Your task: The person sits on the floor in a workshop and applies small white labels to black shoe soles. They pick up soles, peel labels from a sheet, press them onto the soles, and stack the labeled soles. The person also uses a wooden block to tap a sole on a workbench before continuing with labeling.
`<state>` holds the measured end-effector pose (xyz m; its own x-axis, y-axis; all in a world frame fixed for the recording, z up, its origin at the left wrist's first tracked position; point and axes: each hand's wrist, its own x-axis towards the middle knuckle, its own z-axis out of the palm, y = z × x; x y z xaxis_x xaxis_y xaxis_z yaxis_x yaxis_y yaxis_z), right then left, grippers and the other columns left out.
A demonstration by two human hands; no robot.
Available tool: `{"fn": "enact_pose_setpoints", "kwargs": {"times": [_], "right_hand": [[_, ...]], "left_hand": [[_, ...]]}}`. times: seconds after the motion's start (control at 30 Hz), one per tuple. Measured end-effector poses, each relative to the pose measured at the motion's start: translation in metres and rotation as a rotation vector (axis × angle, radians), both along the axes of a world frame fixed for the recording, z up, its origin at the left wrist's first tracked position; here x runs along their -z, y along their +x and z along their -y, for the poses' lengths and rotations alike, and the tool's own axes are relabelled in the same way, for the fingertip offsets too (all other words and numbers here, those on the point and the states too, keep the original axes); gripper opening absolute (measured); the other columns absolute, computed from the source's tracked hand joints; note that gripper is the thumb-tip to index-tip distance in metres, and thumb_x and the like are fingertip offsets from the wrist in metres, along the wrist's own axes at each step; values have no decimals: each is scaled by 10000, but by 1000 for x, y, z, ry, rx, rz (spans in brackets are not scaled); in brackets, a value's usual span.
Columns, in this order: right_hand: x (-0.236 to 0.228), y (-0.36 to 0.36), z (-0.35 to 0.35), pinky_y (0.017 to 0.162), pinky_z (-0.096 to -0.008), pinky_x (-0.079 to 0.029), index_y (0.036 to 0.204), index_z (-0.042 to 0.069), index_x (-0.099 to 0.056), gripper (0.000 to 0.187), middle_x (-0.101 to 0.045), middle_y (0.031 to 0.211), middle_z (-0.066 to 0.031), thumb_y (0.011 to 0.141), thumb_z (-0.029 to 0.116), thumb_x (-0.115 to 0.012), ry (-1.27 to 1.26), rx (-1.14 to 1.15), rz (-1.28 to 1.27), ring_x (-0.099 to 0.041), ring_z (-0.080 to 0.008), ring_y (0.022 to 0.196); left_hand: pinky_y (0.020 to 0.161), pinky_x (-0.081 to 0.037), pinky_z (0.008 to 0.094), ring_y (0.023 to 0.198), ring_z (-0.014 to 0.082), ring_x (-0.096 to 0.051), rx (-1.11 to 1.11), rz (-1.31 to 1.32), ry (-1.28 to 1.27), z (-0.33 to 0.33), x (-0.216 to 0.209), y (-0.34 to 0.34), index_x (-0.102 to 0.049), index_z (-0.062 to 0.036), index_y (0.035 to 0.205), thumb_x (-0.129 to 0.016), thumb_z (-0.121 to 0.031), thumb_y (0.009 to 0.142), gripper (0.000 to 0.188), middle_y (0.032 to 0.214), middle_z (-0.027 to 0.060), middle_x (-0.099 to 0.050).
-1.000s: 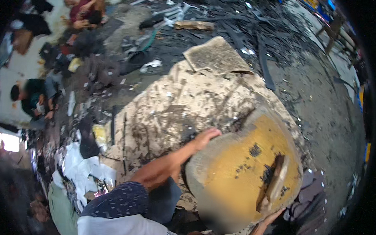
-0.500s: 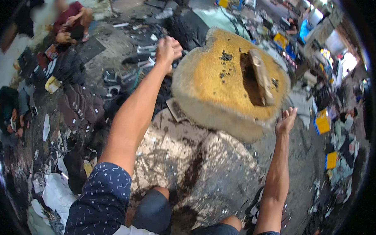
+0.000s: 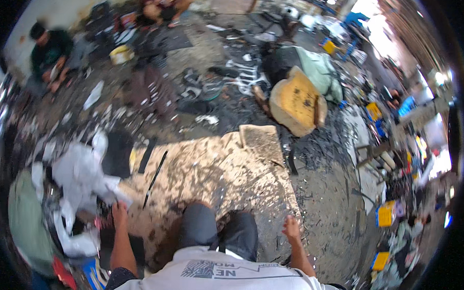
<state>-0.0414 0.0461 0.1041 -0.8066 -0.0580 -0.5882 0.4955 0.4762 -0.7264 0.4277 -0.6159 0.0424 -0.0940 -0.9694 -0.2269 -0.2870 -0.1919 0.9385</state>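
My left hand hangs low beside a crumpled white plastic sheet and a black flat piece. Its fingers are too blurred to read. My right hand is over the right edge of a worn, stained tan board, its fingers loosely apart and nothing in them. A thick yellow-topped block stands on the floor beyond the board's far right corner, out of reach of both hands. A thin black strip lies across the board's left part. A smaller square tan piece rests at its far edge.
Shoe parts and scraps litter the floor ahead. A pale green sack lies behind the block. One person in dark green sits far left, another in dark red at the back. Yellow boxes stand at right.
The block, between my outstretched hands before, now stands farther off beside the sack. Both hands have drawn back toward my body, and the view has shifted, showing more of the board and left side.
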Motion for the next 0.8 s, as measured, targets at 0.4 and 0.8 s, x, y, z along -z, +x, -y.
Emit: {"fn": "enact_pose_setpoints", "kwargs": {"times": [0.4, 0.8], "right_hand": [[95, 26, 17, 653, -297, -476, 1135, -27, -679, 349, -678, 909, -64, 1014, 292, -604, 40, -585, -230, -586, -140, 754], [87, -58, 48, 913, -590, -433, 1459, 133, -462, 521, -536, 1349, -131, 1021, 412, -419, 248, -675, 82, -516, -326, 1205]], "left_hand": [[822, -499, 319, 900, 159, -588, -446, 49, 158, -388, 74, 187, -693, -1, 1182, -687, -333, 966, 396, 953, 62, -684], [768, -510, 398, 894, 266, -676, -779, 260, -243, -451, -101, 210, -675, -29, 1217, -612, -332, 1028, 362, 1031, 156, -703]]}}
